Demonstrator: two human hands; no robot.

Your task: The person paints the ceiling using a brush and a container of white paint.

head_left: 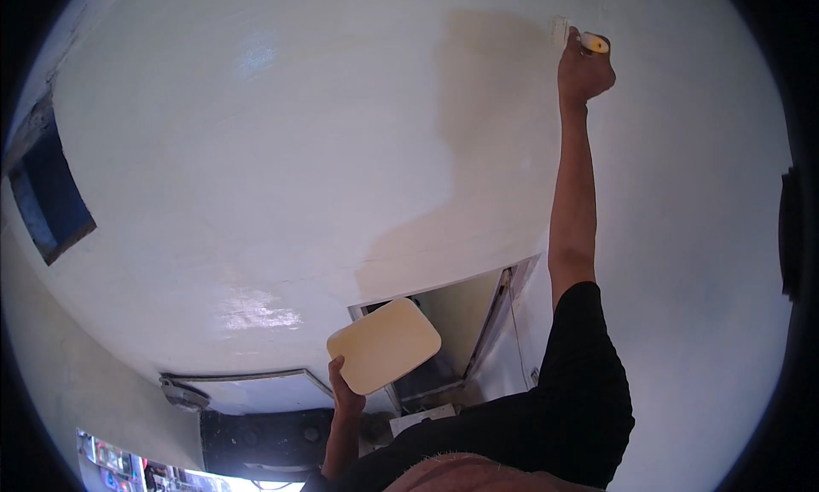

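High on the white wall, my right hand is closed round a tool with a pale, yellow-ended handle. Its working end is hidden behind my fingers, so its kind does not show. Right beside my fingertips is a small rough, pale patch on the wall. Lower down, my left hand grips a shallow cream rectangular tray by its near left edge, thumb over the rim. The tray is tilted, and its inside looks plain cream.
Below the tray a doorway opens in the wall. A blue-dark window opening is at far left. A pale panel stands above a black appliance-like object at lower left. Colourful items sit in the lower left corner.
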